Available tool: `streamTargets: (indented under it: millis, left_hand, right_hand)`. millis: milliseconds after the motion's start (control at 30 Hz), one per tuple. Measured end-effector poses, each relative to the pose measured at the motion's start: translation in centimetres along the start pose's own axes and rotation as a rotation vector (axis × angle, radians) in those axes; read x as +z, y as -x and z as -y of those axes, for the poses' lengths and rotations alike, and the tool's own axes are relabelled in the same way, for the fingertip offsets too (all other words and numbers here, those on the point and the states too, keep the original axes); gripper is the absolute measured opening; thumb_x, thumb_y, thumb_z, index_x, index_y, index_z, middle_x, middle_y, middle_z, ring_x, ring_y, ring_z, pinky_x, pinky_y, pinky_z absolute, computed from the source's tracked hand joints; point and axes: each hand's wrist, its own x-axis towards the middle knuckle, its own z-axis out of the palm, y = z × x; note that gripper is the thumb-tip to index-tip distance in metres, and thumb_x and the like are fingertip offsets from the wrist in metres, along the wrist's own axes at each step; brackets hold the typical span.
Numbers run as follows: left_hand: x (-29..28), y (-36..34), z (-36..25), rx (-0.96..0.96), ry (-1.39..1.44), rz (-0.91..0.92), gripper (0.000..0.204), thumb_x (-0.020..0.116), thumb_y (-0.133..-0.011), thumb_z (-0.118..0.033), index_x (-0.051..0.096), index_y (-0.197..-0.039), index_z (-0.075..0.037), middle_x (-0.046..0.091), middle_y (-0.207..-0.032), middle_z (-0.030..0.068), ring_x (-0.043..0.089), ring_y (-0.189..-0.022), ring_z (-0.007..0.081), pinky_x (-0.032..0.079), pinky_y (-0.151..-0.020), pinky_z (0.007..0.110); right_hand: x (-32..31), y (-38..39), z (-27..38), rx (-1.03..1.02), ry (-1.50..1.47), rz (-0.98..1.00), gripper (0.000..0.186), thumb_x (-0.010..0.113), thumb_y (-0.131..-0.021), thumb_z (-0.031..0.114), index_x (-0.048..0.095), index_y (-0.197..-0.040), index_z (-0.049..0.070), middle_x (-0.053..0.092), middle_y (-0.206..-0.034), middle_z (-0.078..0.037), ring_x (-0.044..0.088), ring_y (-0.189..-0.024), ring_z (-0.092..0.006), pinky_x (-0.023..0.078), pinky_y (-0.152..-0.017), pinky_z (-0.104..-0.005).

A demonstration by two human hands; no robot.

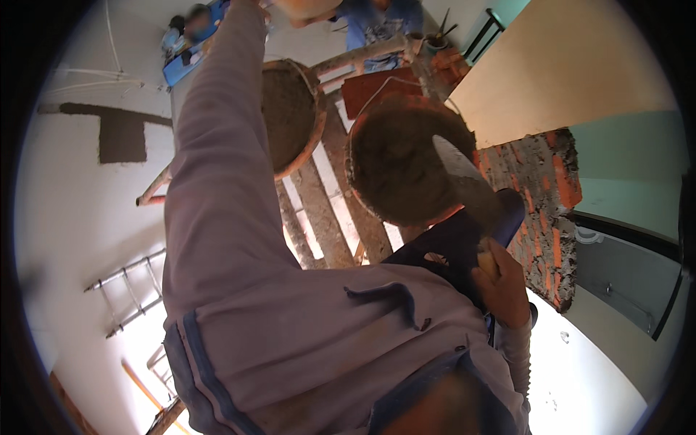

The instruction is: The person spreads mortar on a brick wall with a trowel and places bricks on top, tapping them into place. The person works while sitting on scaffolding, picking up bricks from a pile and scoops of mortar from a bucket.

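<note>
My right hand (pixel 510 286) is closed round the wooden handle of a trowel (pixel 464 168), low on the right. The trowel's blade, partly smeared with grey mortar, lies over the right-hand bucket (pixel 351 163) of mortar (pixel 395 163). My left arm (pixel 217 138) stretches up past a second mortar bucket (pixel 321 119), covering part of it. At the upper edge my left hand (pixel 250 6) is mostly cut off, so its fingers cannot be made out. A pale rounded thing (pixel 301 7) shows close to it.
Both buckets stand on spaced wooden planks (pixel 319 210), with gaps between them. Rough brickwork (pixel 533 210) rises at right beneath a pale board (pixel 573 65). A person in blue (pixel 384 22) is at the far side. Bricks (pixel 449 67) lie nearby; a metal ladder (pixel 130 290) shows at left.
</note>
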Motion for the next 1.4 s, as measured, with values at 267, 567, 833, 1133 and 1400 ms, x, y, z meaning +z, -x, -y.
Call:
streamTargets:
  millis: [267,567,833,1133,1400]
  left_hand:
    - [-12.8,4.4,8.9,0.518,-0.927,0.232,0.073,0.042,-0.09,-0.064,0.049,-0.136,-0.008,0.057,-0.131,0.0147,0.054,-0.121,0.029,0.042,-0.099,0.039]
    - [-20.2,20.7,14.4,-0.556,-0.131,0.1,0.083,0.023,-0.093,-0.07,0.049,-0.132,-0.002,0.057,-0.122,0.0149,0.058,-0.106,0.0253,0.047,-0.097,0.041]
    - [-21.2,29.3,15.3,-0.503,0.38,0.123,0.106,0.011,-0.079,-0.086,0.042,-0.138,-0.004,0.057,-0.13,0.0114,0.063,-0.102,0.0235,0.057,-0.079,0.033]
    - [-9.8,41.4,18.0,-0.148,0.703,-0.074,0.104,0.015,-0.076,-0.089,0.039,-0.141,-0.012,0.058,-0.127,0.0096,0.062,-0.1,0.0234,0.057,-0.072,0.032]
    - [-8.9,52.4,18.2,-0.306,0.878,-0.343,0.094,0.019,-0.083,-0.083,0.046,-0.131,-0.007,0.063,-0.101,0.0073,0.055,-0.065,0.0188,0.045,-0.05,0.03]
  right_hand:
    - [0.0,3.2,-0.5,0.179,0.01,-0.153,0.053,0.07,-0.078,0.014,0.052,-0.124,-0.006,0.062,-0.102,-0.02,0.061,-0.093,-0.027,0.047,-0.085,-0.0355]
    - [-0.1,5.1,-0.4,0.428,-0.29,-0.045,0.046,0.064,-0.084,0.018,0.051,-0.124,-0.003,0.06,-0.089,-0.012,0.057,-0.081,-0.0225,0.047,-0.076,-0.0374]
    - [-1.9,6.9,-4.3,0.01,-0.299,0.044,0.044,0.061,-0.091,0.03,0.05,-0.121,0.001,0.058,-0.086,-0.014,0.058,-0.076,-0.0271,0.045,-0.07,-0.0366]
    - [-2.4,6.7,-2.6,-0.07,-0.513,0.251,0.045,0.058,-0.093,0.029,0.047,-0.125,-0.001,0.056,-0.08,-0.006,0.052,-0.059,-0.0105,0.043,-0.052,-0.0272]
    - [0.2,1.9,5.2,-0.219,-0.434,0.345,0.037,0.065,-0.087,0.019,0.048,-0.114,0.0,0.053,-0.071,-0.003,0.052,-0.054,-0.0087,0.044,-0.049,-0.024]
